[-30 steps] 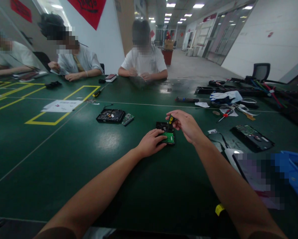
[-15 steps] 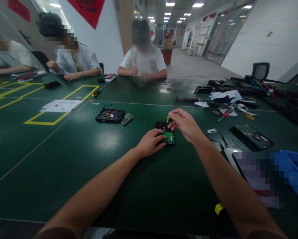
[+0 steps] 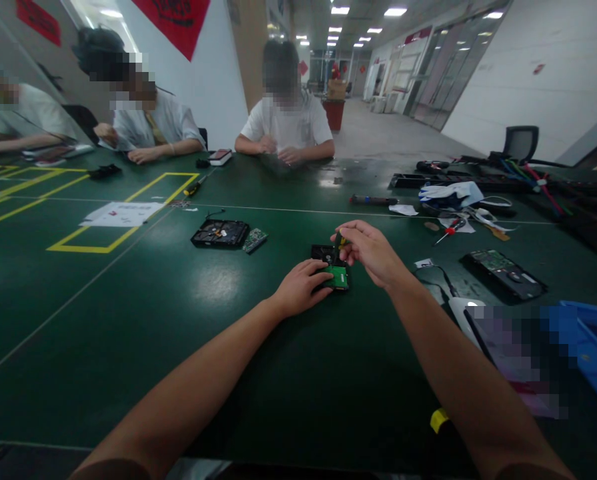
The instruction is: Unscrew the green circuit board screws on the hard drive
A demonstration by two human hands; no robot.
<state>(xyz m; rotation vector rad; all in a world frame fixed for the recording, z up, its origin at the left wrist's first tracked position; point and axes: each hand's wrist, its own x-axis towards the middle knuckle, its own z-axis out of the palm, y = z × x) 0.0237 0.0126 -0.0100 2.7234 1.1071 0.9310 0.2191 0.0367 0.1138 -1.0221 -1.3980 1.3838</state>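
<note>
A small hard drive (image 3: pixel 323 253) with a green circuit board (image 3: pixel 339 279) on its near part lies on the table. My left hand (image 3: pixel 303 287) grips its left side, thumb at the near edge and fingers over the board. Pinched in my right hand (image 3: pixel 366 248) is a small screwdriver (image 3: pixel 340 241) with a yellow-and-black handle. It stands nearly upright above the drive, its shaft pointing down towards the board; whether the tip sits in a screw is too small to tell.
An opened black drive (image 3: pixel 220 233) and a loose circuit board (image 3: pixel 255 240) lie to the left. On the right are another hard drive (image 3: pixel 503 275), a red screwdriver (image 3: pixel 448 233), white gloves (image 3: pixel 451 194) and a blue bin (image 3: pixel 591 347). Several people sit across the green table (image 3: pixel 168 340).
The right-hand fingers have shifted around the screwdriver handle, and more of the handle shows. My left hand and the hard drive stay in place.
</note>
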